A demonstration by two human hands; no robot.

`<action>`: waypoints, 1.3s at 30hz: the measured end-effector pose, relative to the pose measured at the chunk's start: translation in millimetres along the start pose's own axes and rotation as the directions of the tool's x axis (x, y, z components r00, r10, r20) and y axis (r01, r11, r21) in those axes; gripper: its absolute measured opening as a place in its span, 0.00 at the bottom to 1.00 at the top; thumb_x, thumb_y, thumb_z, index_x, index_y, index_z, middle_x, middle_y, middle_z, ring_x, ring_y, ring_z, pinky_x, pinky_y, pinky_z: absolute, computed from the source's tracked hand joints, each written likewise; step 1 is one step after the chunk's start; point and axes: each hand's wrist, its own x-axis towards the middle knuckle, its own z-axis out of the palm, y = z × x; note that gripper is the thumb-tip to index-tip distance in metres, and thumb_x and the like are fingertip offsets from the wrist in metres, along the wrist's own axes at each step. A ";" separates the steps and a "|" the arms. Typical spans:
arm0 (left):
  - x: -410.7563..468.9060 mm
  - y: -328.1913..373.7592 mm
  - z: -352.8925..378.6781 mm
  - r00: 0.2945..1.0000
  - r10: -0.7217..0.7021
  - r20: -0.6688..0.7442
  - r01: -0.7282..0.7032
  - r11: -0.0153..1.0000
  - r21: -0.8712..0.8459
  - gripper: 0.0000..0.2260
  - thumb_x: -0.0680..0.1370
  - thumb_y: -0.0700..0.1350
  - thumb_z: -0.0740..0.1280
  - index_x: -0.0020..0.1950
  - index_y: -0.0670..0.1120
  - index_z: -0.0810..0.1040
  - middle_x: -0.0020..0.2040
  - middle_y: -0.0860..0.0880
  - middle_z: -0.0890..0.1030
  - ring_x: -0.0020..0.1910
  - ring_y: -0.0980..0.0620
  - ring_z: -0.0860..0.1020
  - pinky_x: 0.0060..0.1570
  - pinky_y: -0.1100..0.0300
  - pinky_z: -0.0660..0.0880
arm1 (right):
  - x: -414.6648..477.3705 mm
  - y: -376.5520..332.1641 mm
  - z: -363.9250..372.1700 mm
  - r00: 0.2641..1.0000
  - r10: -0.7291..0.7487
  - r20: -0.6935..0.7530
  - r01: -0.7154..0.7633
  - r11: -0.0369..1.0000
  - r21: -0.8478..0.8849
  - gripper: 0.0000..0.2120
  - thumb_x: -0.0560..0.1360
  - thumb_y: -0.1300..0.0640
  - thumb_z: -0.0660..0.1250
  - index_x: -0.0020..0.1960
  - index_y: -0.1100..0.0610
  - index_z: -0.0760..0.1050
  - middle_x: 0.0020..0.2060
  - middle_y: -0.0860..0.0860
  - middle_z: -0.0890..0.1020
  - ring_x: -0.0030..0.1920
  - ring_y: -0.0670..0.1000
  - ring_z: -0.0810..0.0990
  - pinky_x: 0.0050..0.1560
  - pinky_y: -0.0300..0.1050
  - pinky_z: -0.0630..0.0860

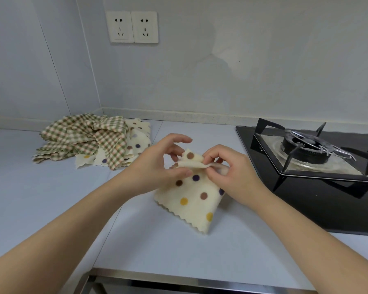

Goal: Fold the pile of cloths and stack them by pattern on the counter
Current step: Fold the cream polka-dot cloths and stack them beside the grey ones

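A cream cloth with coloured polka dots (192,200) hangs in a triangle over the middle of the counter (51,204), its lower zigzag edge touching the surface. My left hand (157,166) pinches its top edge from the left. My right hand (225,172) pinches the same edge from the right, fingers curled round the fabric. A loose pile of cloths (89,141) lies at the back left: green-checked ones on top, polka-dot ones (136,141) beneath and to the right.
A black gas hob (306,187) with a burner and pan support (312,149) fills the right side of the counter. Two wall sockets (134,26) sit on the back wall. The counter's front edge (179,276) runs along the bottom.
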 end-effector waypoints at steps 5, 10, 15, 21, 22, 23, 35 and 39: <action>0.2 12.3 -5.1 0.988 0.152 -0.003 -0.151 0.986 0.067 0.15 0.70 0.54 0.71 0.53 0.57 0.72 0.49 0.57 0.79 0.50 0.56 0.77 0.44 0.67 0.70 | 0.9 -2.8 -1.0 0.991 -0.121 -0.059 0.120 0.992 -0.026 0.11 0.68 0.71 0.67 0.41 0.56 0.75 0.42 0.49 0.80 0.43 0.46 0.76 0.45 0.40 0.73; 0.2 12.3 -11.5 0.970 0.236 0.059 -0.243 0.949 0.201 0.09 0.70 0.58 0.67 0.47 0.56 0.75 0.49 0.58 0.80 0.47 0.58 0.76 0.43 0.69 0.68 | -0.3 -4.0 -2.7 0.992 -0.106 -0.064 0.108 0.994 0.032 0.09 0.69 0.69 0.66 0.41 0.55 0.75 0.41 0.49 0.80 0.43 0.48 0.77 0.45 0.43 0.74; 1.6 7.5 -10.4 0.968 0.246 0.043 -0.248 0.927 0.281 0.04 0.74 0.49 0.73 0.45 0.52 0.80 0.42 0.59 0.79 0.43 0.57 0.76 0.43 0.73 0.66 | -0.2 -2.7 -1.5 0.996 -0.083 -0.035 0.084 0.995 0.049 0.08 0.70 0.68 0.67 0.42 0.56 0.76 0.42 0.47 0.80 0.45 0.49 0.78 0.49 0.42 0.74; 1.4 12.5 -16.4 0.961 0.263 -0.082 -0.240 0.947 0.215 0.07 0.69 0.48 0.75 0.39 0.55 0.77 0.41 0.56 0.80 0.40 0.56 0.76 0.43 0.71 0.67 | 1.5 2.2 -4.6 0.987 0.025 0.159 -0.041 0.994 0.102 0.01 0.74 0.59 0.68 0.45 0.56 0.76 0.46 0.47 0.79 0.48 0.47 0.77 0.46 0.34 0.73; 1.5 12.9 -17.2 0.963 0.253 -0.095 -0.230 0.951 0.206 0.07 0.69 0.48 0.74 0.38 0.56 0.77 0.42 0.56 0.80 0.40 0.55 0.76 0.42 0.71 0.68 | 1.5 3.5 -4.7 0.984 0.044 0.172 -0.065 0.991 0.120 0.01 0.75 0.59 0.67 0.44 0.56 0.76 0.46 0.48 0.79 0.47 0.48 0.77 0.46 0.34 0.74; 1.7 12.9 -17.7 0.965 0.234 -0.114 -0.210 0.958 0.194 0.08 0.68 0.48 0.75 0.37 0.55 0.77 0.41 0.56 0.80 0.39 0.55 0.76 0.41 0.70 0.68 | 1.3 3.7 -4.8 0.981 0.066 0.182 -0.094 0.984 0.150 0.03 0.75 0.58 0.67 0.43 0.56 0.76 0.46 0.49 0.78 0.45 0.49 0.77 0.44 0.36 0.75; 3.8 21.3 -27.8 0.967 0.021 -0.255 -0.033 0.999 -0.042 0.11 0.67 0.46 0.77 0.34 0.48 0.75 0.30 0.57 0.78 0.30 0.60 0.73 0.33 0.67 0.71 | 1.8 0.6 -10.8 0.994 0.093 0.054 -0.103 0.967 0.231 0.09 0.74 0.59 0.70 0.37 0.57 0.73 0.37 0.47 0.81 0.40 0.47 0.80 0.47 0.37 0.74; 3.8 26.3 -30.1 0.963 0.048 -0.265 -0.053 0.999 -0.009 0.11 0.67 0.43 0.78 0.38 0.49 0.75 0.33 0.54 0.78 0.32 0.59 0.74 0.35 0.66 0.72 | 2.3 -1.2 -11.8 0.999 0.049 0.005 -0.049 0.989 0.136 0.09 0.73 0.59 0.71 0.38 0.57 0.72 0.35 0.45 0.80 0.39 0.47 0.79 0.47 0.37 0.74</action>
